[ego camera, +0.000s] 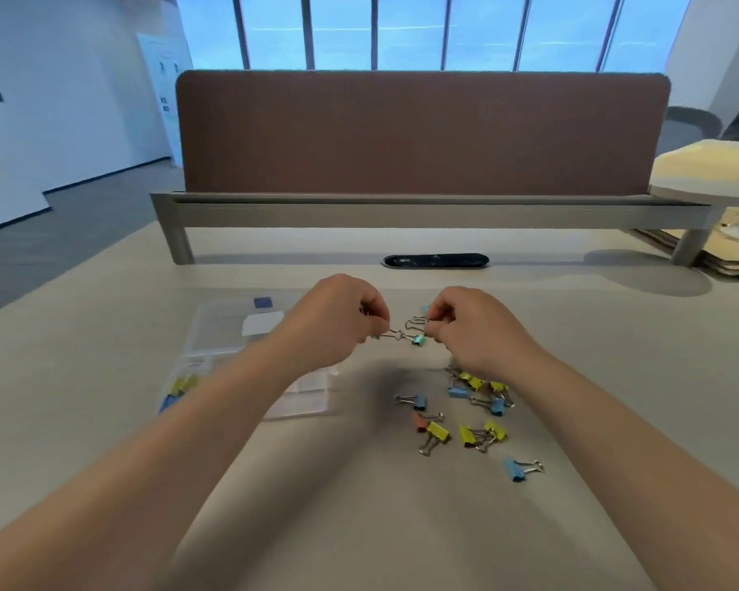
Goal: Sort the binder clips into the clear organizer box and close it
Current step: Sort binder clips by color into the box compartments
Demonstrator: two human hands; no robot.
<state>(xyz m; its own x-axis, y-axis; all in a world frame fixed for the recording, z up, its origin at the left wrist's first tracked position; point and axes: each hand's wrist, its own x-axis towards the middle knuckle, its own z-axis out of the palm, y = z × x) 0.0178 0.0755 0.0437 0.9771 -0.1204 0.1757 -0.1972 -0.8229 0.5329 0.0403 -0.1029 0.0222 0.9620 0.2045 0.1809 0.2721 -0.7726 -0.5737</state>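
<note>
while both hands are held up over the pale beige table (342, 526), the left hand (338, 319) pinches 1 end of some small green metal binder clips (417, 339) hooked together by their silver wire handles. the right hand (474, 332) pinches the other end. the clear plastic organizer box (231, 334) lies open at the left, with yellow clips (184, 383) inside. loose yellow, blue and orange clips (438, 432) lie at the right.

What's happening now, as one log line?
left hand, right hand: pinching tangled green clips | organizer box: open, few clips inside | loose clips: on table
</note>
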